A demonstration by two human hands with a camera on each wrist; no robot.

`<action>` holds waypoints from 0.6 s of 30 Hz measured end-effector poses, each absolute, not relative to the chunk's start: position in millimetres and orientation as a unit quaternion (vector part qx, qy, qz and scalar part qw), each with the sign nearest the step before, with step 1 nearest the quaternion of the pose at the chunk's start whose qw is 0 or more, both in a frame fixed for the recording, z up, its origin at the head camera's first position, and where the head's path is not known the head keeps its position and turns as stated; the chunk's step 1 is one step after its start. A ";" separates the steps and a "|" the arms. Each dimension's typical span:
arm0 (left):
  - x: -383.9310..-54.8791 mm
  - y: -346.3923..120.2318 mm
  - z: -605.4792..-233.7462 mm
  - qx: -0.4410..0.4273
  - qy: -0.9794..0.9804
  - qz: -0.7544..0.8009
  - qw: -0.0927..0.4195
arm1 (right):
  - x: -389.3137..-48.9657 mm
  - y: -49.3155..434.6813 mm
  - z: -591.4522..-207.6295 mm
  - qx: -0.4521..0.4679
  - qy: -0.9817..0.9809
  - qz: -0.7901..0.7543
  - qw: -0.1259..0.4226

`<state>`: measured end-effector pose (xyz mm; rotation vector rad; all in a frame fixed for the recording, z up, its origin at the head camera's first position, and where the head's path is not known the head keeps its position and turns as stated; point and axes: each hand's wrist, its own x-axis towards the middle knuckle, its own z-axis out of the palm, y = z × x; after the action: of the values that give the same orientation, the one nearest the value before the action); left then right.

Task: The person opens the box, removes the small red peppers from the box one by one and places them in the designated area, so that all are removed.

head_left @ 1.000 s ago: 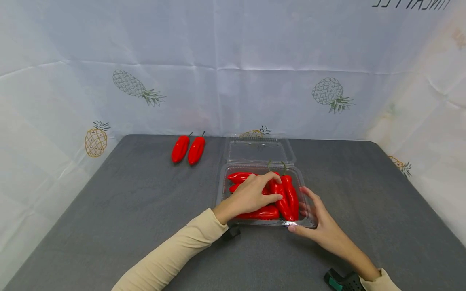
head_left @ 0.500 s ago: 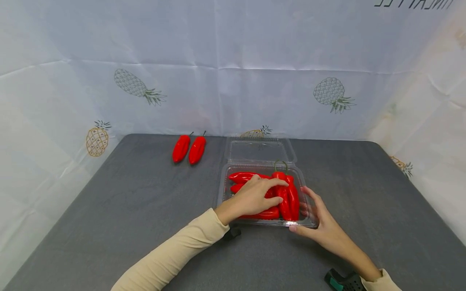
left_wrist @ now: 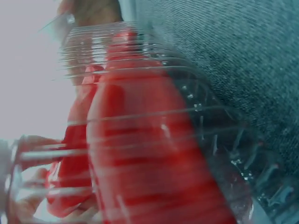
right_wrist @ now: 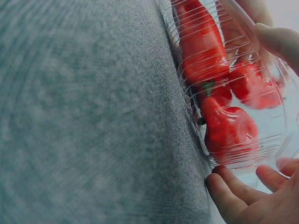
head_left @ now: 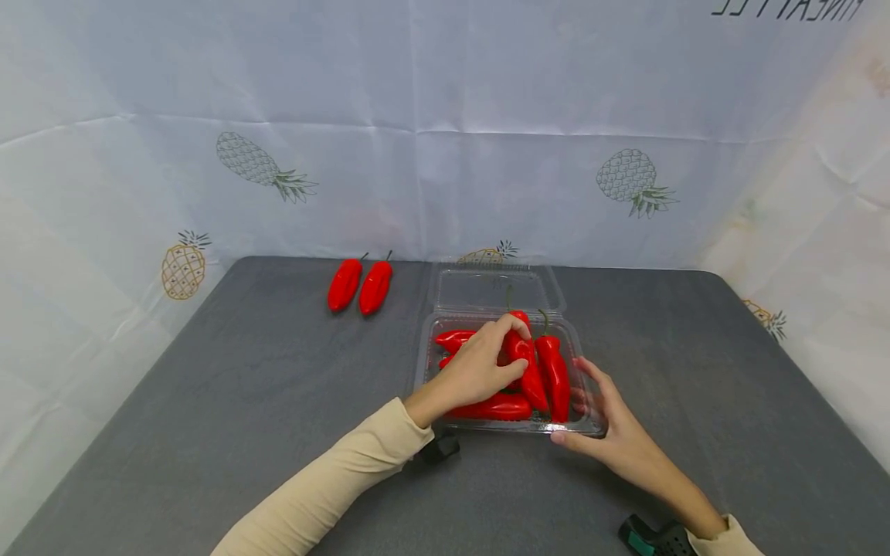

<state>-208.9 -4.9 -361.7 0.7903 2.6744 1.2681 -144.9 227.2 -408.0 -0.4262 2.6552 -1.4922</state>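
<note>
Near the middle of the table, a clear plastic clamshell container (head_left: 422,363) lies with its lid (head_left: 497,288) folded back. Inside it my left hand (head_left: 473,371) pinches a red pepper (head_left: 531,386) between thumb and fingers; that pepper is tilted, its stem end raised. Another red pepper (head_left: 554,378) lies lengthwise along the right side. Several more, such as the front pepper (head_left: 497,407), lie crosswise, partly hidden under the left hand. My right hand (head_left: 622,436) grips the container's front right corner, thumb at the front rim, fingers along the right wall (right_wrist: 243,156).
Two red peppers (head_left: 375,287) lie side by side at the back left of the grey table (head_left: 264,409). A white curtain (head_left: 417,185) with printed pineapples hangs behind it. A black device (head_left: 657,537) is on the right wrist.
The pepper in my left hand shifted slightly right against its neighbour, then moved left and back, tilting and leaving a gap between the two. The right hand has stayed at the corner.
</note>
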 end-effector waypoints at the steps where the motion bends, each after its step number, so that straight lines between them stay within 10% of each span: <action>1: -208.9 -5.9 -361.1 0.253 0.869 0.424 0.038 | -145.1 227.0 -407.8 -0.138 0.863 -0.485 0.033; 18: -206.1 -22.6 -357.8 0.222 0.836 0.502 0.003 | -144.9 228.4 -408.8 -0.146 0.860 -0.488 0.029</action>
<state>-206.1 -22.6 -357.8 0.6948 2.6220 1.5747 -144.9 228.4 -408.8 -0.4495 2.6533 -1.5057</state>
